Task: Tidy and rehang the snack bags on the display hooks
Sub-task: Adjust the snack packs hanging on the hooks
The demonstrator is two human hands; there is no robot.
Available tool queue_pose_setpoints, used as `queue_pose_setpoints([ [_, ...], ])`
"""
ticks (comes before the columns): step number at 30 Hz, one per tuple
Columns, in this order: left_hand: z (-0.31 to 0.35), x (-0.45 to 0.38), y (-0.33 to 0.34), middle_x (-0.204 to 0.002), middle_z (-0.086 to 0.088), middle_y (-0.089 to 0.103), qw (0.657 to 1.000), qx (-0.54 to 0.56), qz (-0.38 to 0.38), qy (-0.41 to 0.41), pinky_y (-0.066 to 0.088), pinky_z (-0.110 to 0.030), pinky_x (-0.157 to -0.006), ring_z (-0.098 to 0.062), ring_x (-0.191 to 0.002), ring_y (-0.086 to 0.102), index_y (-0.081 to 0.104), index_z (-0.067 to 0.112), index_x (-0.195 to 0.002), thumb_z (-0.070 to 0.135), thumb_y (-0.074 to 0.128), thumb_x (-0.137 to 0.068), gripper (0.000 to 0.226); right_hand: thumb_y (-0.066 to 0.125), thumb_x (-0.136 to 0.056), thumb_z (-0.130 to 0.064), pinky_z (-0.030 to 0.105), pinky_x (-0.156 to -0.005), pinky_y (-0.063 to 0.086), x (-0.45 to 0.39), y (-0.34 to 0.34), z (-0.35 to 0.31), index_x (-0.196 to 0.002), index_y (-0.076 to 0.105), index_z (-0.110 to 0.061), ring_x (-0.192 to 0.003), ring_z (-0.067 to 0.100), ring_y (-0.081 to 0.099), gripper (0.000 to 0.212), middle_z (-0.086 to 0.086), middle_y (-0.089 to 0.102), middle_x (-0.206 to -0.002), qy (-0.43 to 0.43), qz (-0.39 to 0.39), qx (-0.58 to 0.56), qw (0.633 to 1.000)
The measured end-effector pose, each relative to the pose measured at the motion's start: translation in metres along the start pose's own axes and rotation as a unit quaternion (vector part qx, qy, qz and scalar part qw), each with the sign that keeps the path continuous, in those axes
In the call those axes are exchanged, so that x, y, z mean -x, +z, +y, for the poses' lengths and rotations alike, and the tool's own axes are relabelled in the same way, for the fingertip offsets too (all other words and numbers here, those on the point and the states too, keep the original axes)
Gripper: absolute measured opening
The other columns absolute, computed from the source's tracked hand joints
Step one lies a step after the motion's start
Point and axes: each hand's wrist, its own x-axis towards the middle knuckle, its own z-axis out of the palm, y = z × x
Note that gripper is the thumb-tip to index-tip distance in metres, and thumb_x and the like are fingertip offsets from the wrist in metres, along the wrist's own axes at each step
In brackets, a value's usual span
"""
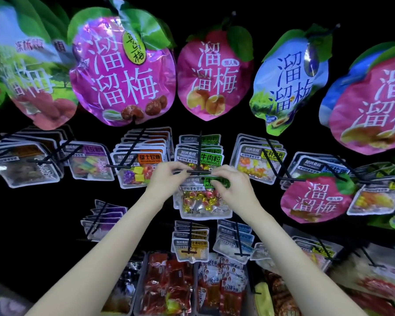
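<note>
A clear snack bag [202,202] with a green label and wrapped candies hangs in front of me at the tip of a black display hook [199,171]. My left hand [167,179] pinches the bag's top left corner by the hook's crossbar. My right hand [232,183] grips the top right edge over the green label. Behind it on the same hook hang several matching green-label bags [200,153].
Large plum-shaped pink, blue and green bags [123,69] hang on the upper row. Small clear bags on black hooks [138,165] fill the rows left, right and below. Bins of red packets [167,283] stand at the bottom. A stray pink plum bag [312,199] hangs at right.
</note>
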Motion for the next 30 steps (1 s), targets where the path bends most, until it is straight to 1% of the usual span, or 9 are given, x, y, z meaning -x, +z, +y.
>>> queue_pose_setpoints([
  [4, 0.001, 0.004, -0.01, -0.082, 0.017, 0.062, 0.997, 0.045, -0.022, 0.065, 0.039, -0.002, -0.068, 0.014, -0.073, 0.055, 0.066, 0.024, -0.08, 0.009, 0.061, -0.088, 0.017, 0.061, -0.087, -0.005, 0.012, -0.094, 0.031, 0.001, -0.008, -0.002, -0.104, 0.069, -0.007, -0.099, 0.005, 0.052, 0.018, -0.002, 0.064, -0.104, -0.016, 0.022, -0.032, 0.999],
  [9, 0.01, -0.003, -0.021, -0.08, 0.009, 0.065, 0.986, -0.04, -0.127, 0.102, 0.043, -0.003, -0.066, 0.013, -0.065, 0.058, 0.067, 0.016, -0.086, -0.004, 0.062, -0.084, 0.021, 0.061, -0.087, -0.004, 0.02, -0.099, 0.034, -0.006, -0.017, -0.002, -0.103, 0.069, -0.006, -0.101, 0.006, 0.052, 0.019, -0.005, 0.061, -0.104, -0.039, -0.009, -0.022, 0.999],
  [12, 0.013, -0.01, -0.022, -0.083, 0.002, 0.066, 0.978, -0.083, -0.151, 0.116, 0.046, -0.006, -0.068, 0.012, -0.065, 0.059, 0.07, 0.004, -0.093, -0.008, 0.065, -0.08, 0.019, 0.061, -0.086, -0.001, 0.012, -0.094, 0.031, -0.01, -0.014, -0.003, -0.101, 0.07, -0.005, -0.099, 0.005, 0.051, 0.018, 0.001, 0.064, -0.105, -0.055, -0.005, -0.01, 0.998],
  [17, 0.019, -0.012, -0.026, -0.073, 0.01, 0.064, 0.971, -0.107, -0.162, 0.136, 0.045, -0.006, -0.066, 0.01, -0.063, 0.059, 0.07, 0.011, -0.082, 0.004, 0.071, -0.079, 0.008, 0.061, -0.084, 0.001, -0.004, -0.087, 0.027, -0.014, -0.015, -0.003, -0.097, 0.072, -0.004, -0.097, 0.005, 0.052, 0.017, -0.003, 0.062, -0.1, -0.079, -0.006, -0.006, 0.997],
  [19, 0.02, -0.013, -0.024, -0.069, 0.015, 0.061, 0.969, -0.147, -0.122, 0.159, 0.042, -0.006, -0.063, 0.008, -0.061, 0.057, 0.068, 0.014, -0.078, 0.005, 0.068, -0.082, 0.01, 0.061, -0.084, 0.001, 0.0, -0.085, 0.031, -0.014, -0.014, -0.003, -0.096, 0.072, -0.005, -0.098, 0.006, 0.051, 0.016, -0.003, 0.062, -0.101, -0.083, -0.005, -0.005, 0.997],
  [21, 0.021, -0.013, -0.021, -0.07, 0.014, 0.059, 0.964, -0.18, -0.089, 0.176, 0.041, -0.007, -0.064, 0.002, -0.065, 0.055, 0.066, 0.015, -0.078, 0.006, 0.064, -0.085, 0.013, 0.062, -0.085, -0.001, 0.014, -0.085, 0.036, -0.014, -0.013, -0.001, -0.095, 0.071, -0.005, -0.1, 0.009, 0.051, 0.014, -0.004, 0.061, -0.102, -0.084, 0.0, -0.002, 0.996],
  [23, 0.021, -0.014, -0.018, -0.074, 0.01, 0.059, 0.961, -0.192, -0.08, 0.183, 0.043, -0.013, -0.07, -0.005, -0.071, 0.055, 0.068, 0.011, -0.081, 0.006, 0.062, -0.087, 0.009, 0.062, -0.086, -0.005, 0.024, -0.093, 0.035, -0.013, -0.013, 0.002, -0.096, 0.07, -0.006, -0.102, 0.011, 0.051, 0.013, -0.007, 0.058, -0.102, -0.071, -0.001, -0.003, 0.997],
  [27, 0.021, -0.018, -0.018, -0.074, 0.013, 0.055, 0.956, -0.222, -0.093, 0.164, 0.04, -0.004, -0.066, -0.002, -0.072, 0.052, 0.066, 0.011, -0.086, 0.003, 0.061, -0.087, 0.01, 0.061, -0.087, -0.008, 0.028, -0.102, 0.033, -0.008, -0.015, 0.005, -0.099, 0.069, -0.005, -0.104, 0.007, 0.049, 0.014, -0.007, 0.055, -0.106, -0.045, -0.022, -0.012, 0.999],
  [30, 0.022, -0.021, -0.018, -0.074, 0.012, 0.056, 0.96, -0.216, -0.097, 0.151, 0.041, -0.002, -0.065, 0.0, -0.07, 0.052, 0.068, 0.008, -0.091, 0.003, 0.062, -0.087, 0.009, 0.06, -0.089, -0.012, 0.033, -0.107, 0.028, -0.009, -0.015, 0.006, -0.1, 0.068, -0.007, -0.116, 0.015, 0.046, 0.015, 0.0, 0.055, -0.119, -0.033, -0.054, 0.017, 0.998],
])
